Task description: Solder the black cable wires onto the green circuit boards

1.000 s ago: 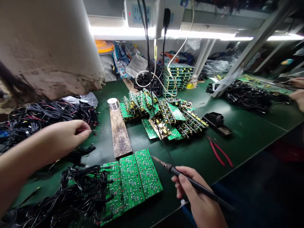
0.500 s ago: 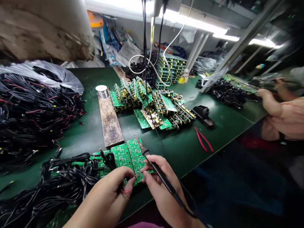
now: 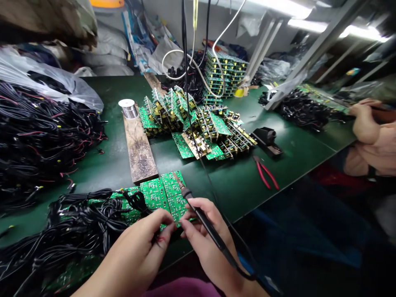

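Observation:
My left hand [image 3: 144, 243] pinches a thin wire with a red end [image 3: 159, 238] just above the green circuit boards [image 3: 154, 194]. My right hand [image 3: 206, 243] grips a black soldering iron [image 3: 201, 217], whose tip points away from me over the boards. The two hands nearly meet at the boards' near edge. My fingers hide the wire's exact end and part of the boards. A tangle of black cable [image 3: 137, 202] lies on the boards' left part.
A heap of black wires [image 3: 40, 140] fills the left bench, with more cable [image 3: 71, 225] in front. Ahead are a solder spool [image 3: 128, 108] on a scorched wooden board [image 3: 139, 152], piled boards [image 3: 198, 123], red-handled pliers [image 3: 265, 173] and an iron stand [image 3: 266, 140]. A co-worker's hand [image 3: 365, 123] is at right.
My left hand has moved from the wire heap to the boards, beside my right hand. The iron has swung in over the boards, and my view has turned left and down.

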{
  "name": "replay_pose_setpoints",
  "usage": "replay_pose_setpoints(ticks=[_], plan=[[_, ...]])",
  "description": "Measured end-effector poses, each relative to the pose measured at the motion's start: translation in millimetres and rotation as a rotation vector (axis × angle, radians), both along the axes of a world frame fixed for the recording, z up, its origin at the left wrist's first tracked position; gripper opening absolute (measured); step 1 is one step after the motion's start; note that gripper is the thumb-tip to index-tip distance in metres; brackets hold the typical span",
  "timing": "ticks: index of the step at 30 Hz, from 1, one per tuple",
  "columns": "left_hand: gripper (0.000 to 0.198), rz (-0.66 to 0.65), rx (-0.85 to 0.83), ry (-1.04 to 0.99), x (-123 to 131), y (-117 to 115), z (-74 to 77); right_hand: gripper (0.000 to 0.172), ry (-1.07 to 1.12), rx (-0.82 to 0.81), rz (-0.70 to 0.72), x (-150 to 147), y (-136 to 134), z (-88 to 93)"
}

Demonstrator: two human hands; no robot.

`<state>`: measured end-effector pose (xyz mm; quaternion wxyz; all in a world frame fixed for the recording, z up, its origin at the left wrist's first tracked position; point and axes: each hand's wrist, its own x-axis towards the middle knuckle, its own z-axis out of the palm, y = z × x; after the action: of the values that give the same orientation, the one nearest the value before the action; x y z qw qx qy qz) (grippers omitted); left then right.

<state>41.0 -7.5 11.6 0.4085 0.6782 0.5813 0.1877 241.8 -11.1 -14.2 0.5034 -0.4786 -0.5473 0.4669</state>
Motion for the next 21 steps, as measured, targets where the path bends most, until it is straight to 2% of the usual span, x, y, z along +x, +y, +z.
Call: replay_pose_setpoints(ticks=[3, 6, 8, 12, 18, 21], plan=[[0.039, 0.068, 0.031, 0.055, 0.7, -0.5, 1.8, 0.038, -0.158, 0.137, 0.004, 0.9, 0.3, 1.7], [0.036, -0.031, 0.063, 0.139, 0.5, -0.9, -1.4, 0.051, -0.279, 0.312, 0.033, -0.5, 1.3, -4.7], [0.034, -0.111, 0.089, 0.228, 0.1, -1.1, -6.9, 0.054, -0.295, 0.364, 0.058, 0.0, 1.3, -11.1], [0.04, -0.119, 0.051, 0.438, 0.7, 0.2, -16.8, 0.048, -0.341, 0.324, 0.05, 16.9, -4.3, -10.8], [0.043, -0.132, -0.058, 0.497, 4.1, 4.5, -14.1, 0.016, -0.466, 0.126, -0.086, 73.4, -21.5, 26.3], [0.044, -0.136, -0.094, 0.522, 5.8, 2.9, -10.8, 0.015, -0.499, 0.02, -0.104, 91.2, -31.6, 37.5]])
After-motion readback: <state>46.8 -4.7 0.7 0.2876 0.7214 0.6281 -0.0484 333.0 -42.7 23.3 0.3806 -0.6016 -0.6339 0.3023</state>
